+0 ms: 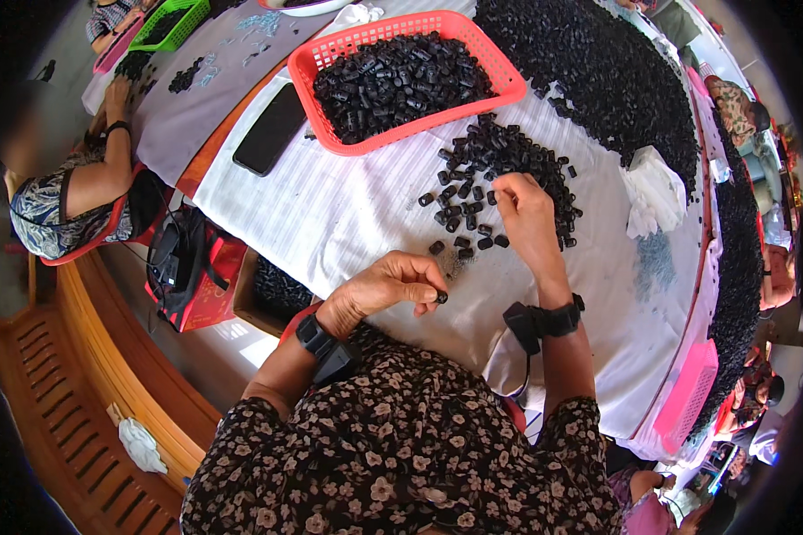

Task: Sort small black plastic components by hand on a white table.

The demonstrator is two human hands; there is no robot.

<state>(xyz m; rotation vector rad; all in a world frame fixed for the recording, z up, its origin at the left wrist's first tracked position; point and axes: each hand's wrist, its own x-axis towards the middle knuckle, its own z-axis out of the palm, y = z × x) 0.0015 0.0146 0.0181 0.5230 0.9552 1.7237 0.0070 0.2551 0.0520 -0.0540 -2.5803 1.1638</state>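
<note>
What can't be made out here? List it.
- Head view: the small black plastic cylinder is half hidden by the left hand fingertips.
- Whatever the right hand pinches is covered by its fingers.
- The pink plastic basket contents: too distorted near the rim.

Small hand-sorting or assembly workshop, many people at shared tables. Long table [330, 223] under a white striped cloth, heaped with small black cylindrical parts [598, 62] in a big pile along the far side. Red plastic basket [326, 58] full of the same parts, pink basket [687, 392] at the table edge, green basket [187, 18] on the neighbouring table. Another worker [71, 196] seated at left, more people along the right edge. Wooden bench [71, 392] beside the table.
</note>
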